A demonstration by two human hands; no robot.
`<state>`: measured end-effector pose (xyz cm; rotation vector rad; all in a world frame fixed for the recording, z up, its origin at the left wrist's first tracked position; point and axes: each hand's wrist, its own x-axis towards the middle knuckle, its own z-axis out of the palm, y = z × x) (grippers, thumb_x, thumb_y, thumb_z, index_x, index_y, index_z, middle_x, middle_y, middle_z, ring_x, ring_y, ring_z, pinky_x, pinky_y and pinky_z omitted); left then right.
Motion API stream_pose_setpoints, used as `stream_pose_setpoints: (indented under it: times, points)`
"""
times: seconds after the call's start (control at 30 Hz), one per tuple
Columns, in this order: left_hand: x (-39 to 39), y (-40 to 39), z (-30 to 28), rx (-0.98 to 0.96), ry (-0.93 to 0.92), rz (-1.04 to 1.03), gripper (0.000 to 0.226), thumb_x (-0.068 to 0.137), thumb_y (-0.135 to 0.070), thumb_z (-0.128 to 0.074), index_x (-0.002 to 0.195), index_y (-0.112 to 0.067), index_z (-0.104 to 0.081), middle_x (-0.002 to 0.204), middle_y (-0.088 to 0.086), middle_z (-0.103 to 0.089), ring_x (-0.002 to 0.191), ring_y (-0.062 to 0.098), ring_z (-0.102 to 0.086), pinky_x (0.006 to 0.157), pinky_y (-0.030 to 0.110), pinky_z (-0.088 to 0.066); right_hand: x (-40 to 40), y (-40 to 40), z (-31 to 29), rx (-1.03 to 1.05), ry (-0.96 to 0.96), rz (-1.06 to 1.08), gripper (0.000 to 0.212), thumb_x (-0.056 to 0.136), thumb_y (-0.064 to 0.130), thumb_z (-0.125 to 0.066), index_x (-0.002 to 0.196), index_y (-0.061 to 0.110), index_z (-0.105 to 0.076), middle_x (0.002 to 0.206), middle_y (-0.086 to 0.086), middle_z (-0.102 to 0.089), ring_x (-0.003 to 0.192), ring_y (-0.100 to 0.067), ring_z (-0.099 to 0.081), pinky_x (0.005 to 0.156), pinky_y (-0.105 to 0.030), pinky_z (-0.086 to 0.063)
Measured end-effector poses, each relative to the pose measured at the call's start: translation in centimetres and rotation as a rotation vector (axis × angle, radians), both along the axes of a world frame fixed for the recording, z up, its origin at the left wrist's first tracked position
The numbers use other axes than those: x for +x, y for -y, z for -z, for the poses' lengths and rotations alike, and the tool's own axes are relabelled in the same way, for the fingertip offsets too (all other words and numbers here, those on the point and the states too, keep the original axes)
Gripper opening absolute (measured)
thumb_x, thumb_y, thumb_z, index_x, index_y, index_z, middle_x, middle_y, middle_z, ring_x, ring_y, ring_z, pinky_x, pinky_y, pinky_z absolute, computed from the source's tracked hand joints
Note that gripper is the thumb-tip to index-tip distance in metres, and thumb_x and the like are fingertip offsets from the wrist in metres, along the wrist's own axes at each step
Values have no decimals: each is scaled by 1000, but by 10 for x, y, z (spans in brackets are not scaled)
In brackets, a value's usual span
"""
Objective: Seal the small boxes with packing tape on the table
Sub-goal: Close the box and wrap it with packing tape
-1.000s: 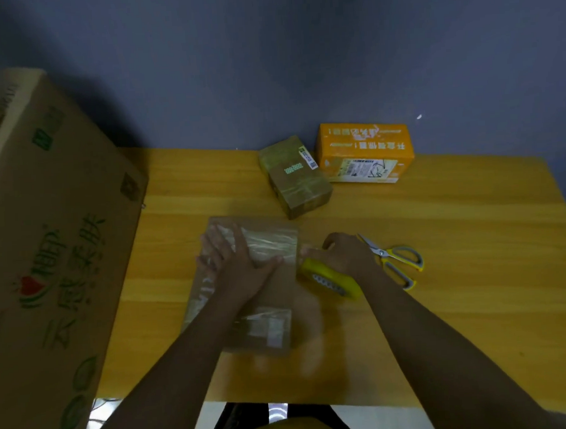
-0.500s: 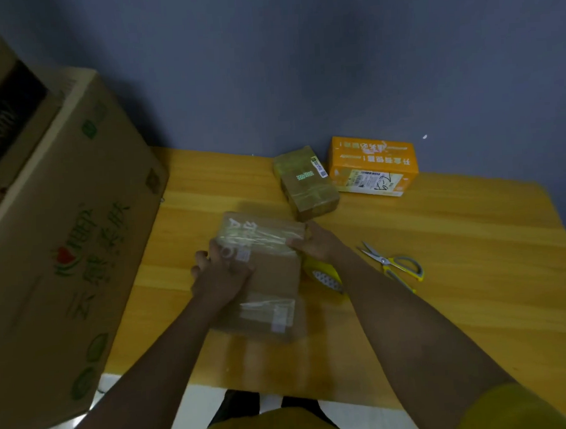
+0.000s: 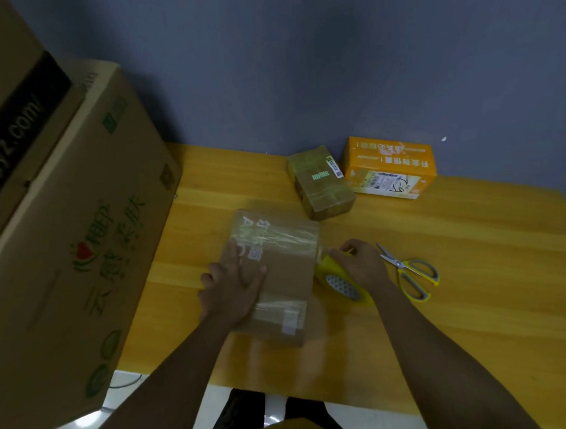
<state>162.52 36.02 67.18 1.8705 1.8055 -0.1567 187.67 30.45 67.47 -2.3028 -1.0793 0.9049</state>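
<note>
A flat brown cardboard box [image 3: 288, 273] lies in the middle of the wooden table [image 3: 475, 286], with clear tape strips across its far and near ends. My left hand [image 3: 231, 287] presses flat on the box's left side, fingers spread. Just off the box's right edge, my right hand [image 3: 359, 264] grips a yellow tape dispenser [image 3: 339, 282]. A short stretch of clear tape seems to run from the dispenser to the box's right edge.
A small taped brown box [image 3: 321, 181] and an orange box [image 3: 389, 166] stand at the back by the wall. Yellow-handled scissors [image 3: 409, 271] lie right of my right hand. Large cardboard cartons [image 3: 63, 242] are stacked along the table's left side.
My right hand has come off the box's far edge and moved right, back onto the dispenser. My left hand has slid further onto the box top. The camera has tilted.
</note>
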Motion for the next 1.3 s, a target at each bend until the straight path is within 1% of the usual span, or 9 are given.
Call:
stream_pose_setpoints:
  times: [0.13,0.43,0.53,0.63,0.7,0.77,0.87,1.07,1.3]
  points:
    - [-20,-19,3,-52,91,-37,86,83,-79,-28,149,-42,12,146,13,-27,127,37,-35,97,47,-36,-9,-24,-45,-13,93,-95,37,83,54,-66,86,16,-64,84,-1,-57,82,-21,-55,64,-32,-40]
    - [-12,-88,34,-415,466,153,96,60,-100,-18,145,-56,-15,160,-10,-10,147,28,-12,115,54,-18,-34,-89,-152,-229,345,-296,37,87,51,-59,85,15,-64,91,-6,-63,90,-26,-58,62,-29,-41]
    - [-3,-109,11,-292,319,223,60,91,-67,-38,146,-44,-27,152,8,-22,140,37,-22,113,50,-26,-37,-87,-176,-224,228,-359,42,90,39,-63,126,17,-60,134,-7,-55,116,-26,-53,85,-32,-44]
    - [20,-112,-40,-219,676,253,35,101,-33,-43,136,-35,-44,142,6,-45,132,30,-43,107,44,-38,-32,-79,-177,-112,-44,-265,65,83,32,-75,141,25,-47,147,3,-45,129,-18,-45,88,-23,-37]
    - [35,-98,-65,-293,726,339,51,97,-57,-36,142,-33,-41,143,-5,-45,131,17,-43,107,39,-35,-37,-78,-175,-50,-38,-242,71,80,36,-77,143,27,-45,147,5,-44,133,-18,-43,89,-22,-35]
    - [44,-81,-68,-292,593,501,79,87,-72,-37,152,-36,-13,159,-6,-17,144,18,-20,115,45,-24,-38,-78,-173,-39,-7,-247,64,83,37,-74,140,29,-47,147,6,-44,132,-19,-43,90,-23,-34]
    - [43,-73,-52,-226,509,450,75,97,-56,-38,153,-32,7,162,0,0,148,24,-8,117,50,-18,-27,-66,-171,-65,-69,-198,58,83,41,-72,136,29,-52,148,6,-42,135,-19,-40,94,-25,-33]
    - [35,-86,-62,-337,748,250,56,102,-40,-39,152,-39,-15,157,-7,-23,141,22,-30,101,29,-33,-26,-37,-155,68,-209,17,40,84,45,-69,116,23,-60,117,11,-56,99,-7,-50,83,-21,-40]
    - [39,-94,-58,-367,799,243,49,102,-33,-43,149,-35,-28,138,-10,-46,114,14,-52,77,22,-44,-2,-14,-151,-143,59,-21,68,78,57,-70,122,6,-63,124,-4,-60,119,-23,-53,94,-32,-44]
